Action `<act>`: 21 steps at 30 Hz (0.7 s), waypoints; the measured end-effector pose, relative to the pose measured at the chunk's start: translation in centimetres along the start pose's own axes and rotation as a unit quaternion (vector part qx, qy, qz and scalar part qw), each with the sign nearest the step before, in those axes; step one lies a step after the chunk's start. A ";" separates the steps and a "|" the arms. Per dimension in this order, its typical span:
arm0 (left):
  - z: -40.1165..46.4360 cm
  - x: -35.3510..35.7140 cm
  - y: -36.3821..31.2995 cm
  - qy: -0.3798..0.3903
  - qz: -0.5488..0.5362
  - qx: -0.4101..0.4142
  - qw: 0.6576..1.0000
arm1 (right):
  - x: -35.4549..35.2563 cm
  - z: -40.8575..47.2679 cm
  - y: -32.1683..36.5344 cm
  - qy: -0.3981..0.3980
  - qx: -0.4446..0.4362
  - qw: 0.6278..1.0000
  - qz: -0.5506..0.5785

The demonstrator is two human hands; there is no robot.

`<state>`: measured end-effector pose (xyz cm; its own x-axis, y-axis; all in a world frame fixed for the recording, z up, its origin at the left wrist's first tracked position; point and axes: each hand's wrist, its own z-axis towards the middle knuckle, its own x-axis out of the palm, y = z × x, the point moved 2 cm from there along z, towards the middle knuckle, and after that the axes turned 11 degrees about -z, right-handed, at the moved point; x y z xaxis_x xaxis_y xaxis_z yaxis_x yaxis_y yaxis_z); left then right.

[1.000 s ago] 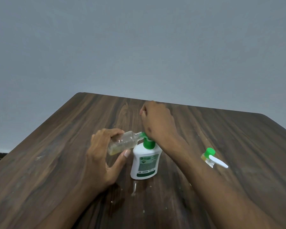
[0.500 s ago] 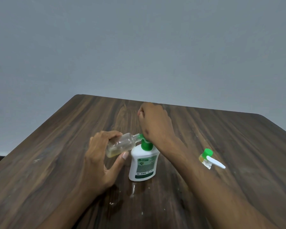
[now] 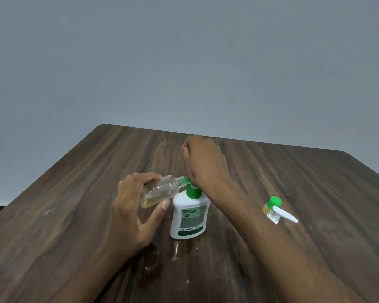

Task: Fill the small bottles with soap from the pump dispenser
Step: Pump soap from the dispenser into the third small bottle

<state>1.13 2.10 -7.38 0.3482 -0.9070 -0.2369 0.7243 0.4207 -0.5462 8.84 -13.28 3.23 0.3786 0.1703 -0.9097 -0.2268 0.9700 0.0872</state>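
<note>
2 bare forearms run in from the bottom edge, with no sleeves showing at any point along them. The left hand and the right hand carry no gloves, rings, watch or bands, and the left thumbnail is short and unpainted.

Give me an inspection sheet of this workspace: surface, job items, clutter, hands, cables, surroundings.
Surface: dark wood-grain table, with wet smears and specks in front of the dispenser.
Job's things: white pump dispenser upright, green pump on top; clear small bottle tilted, its neck at the nozzle, a little yellow soap inside; a second small bottle with a green cap lies to the right.
Clutter: a white strip lies across the second bottle.
Hands: left hand grips the clear bottle; right hand presses on the pump, fingers curled.
Cables: nothing seen.
Surroundings: plain grey wall.
</note>
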 end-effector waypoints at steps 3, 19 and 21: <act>0.0 -0.1 0.0 -0.002 0.002 0.000 1.000 | -0.3 0.1 0.1 -0.004 -0.009 1.000 -0.006; -0.1 -0.1 0.0 0.001 0.004 0.002 1.000 | -0.3 0.1 0.1 -0.008 -0.018 1.000 -0.010; 0.0 0.0 0.0 0.002 0.006 0.004 1.000 | -0.4 0.2 0.1 -0.019 -0.019 1.000 -0.008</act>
<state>1.13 2.14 -7.41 0.3556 -0.9016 -0.2465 0.7243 0.4325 -0.5370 8.84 -13.20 3.66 0.4164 0.1629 -0.8945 -0.2540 0.9655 0.0576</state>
